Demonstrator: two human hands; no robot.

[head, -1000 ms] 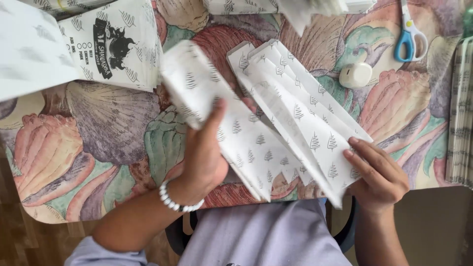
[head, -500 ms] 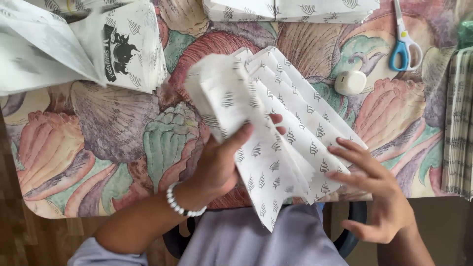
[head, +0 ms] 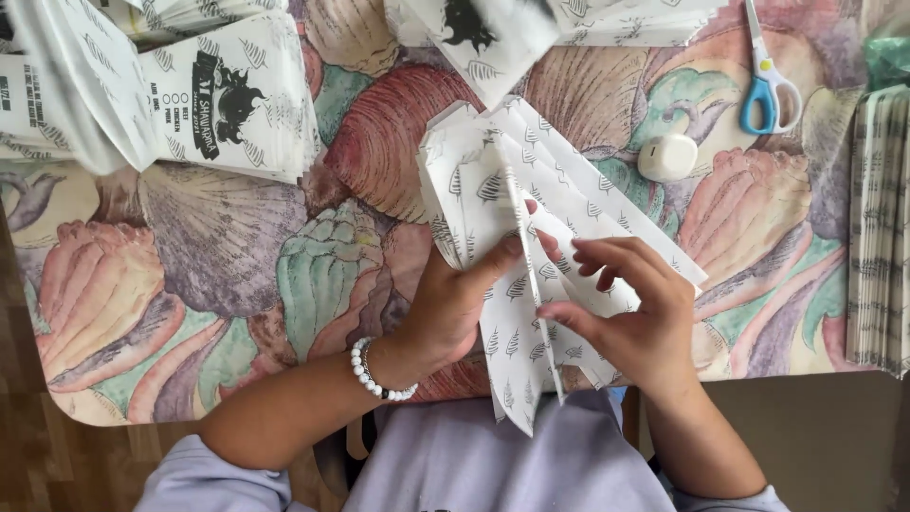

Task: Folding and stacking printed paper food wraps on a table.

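Observation:
A stack of white paper bags (head: 493,180) printed with small grey leaf marks lies fanned on the shell-patterned tablecloth (head: 227,275), its near end hanging over the table's front edge. My left hand (head: 455,303), with a white bead bracelet at the wrist, holds the stack from the left, thumb on the upright folded edge of one bag. My right hand (head: 635,313) pinches the same raised fold from the right with fingers curled.
More printed paper bags (head: 227,95) lie at the back left and another pile (head: 531,24) at the back middle. Blue-handled scissors (head: 763,85) and a small white tape dispenser (head: 668,156) sit at the back right. A stack of striped paper (head: 882,228) lines the right edge.
Both hands have come together at the middle of the fanned bags; one bag's flap, earlier lifted flat by my left hand, now stands folded on edge between them.

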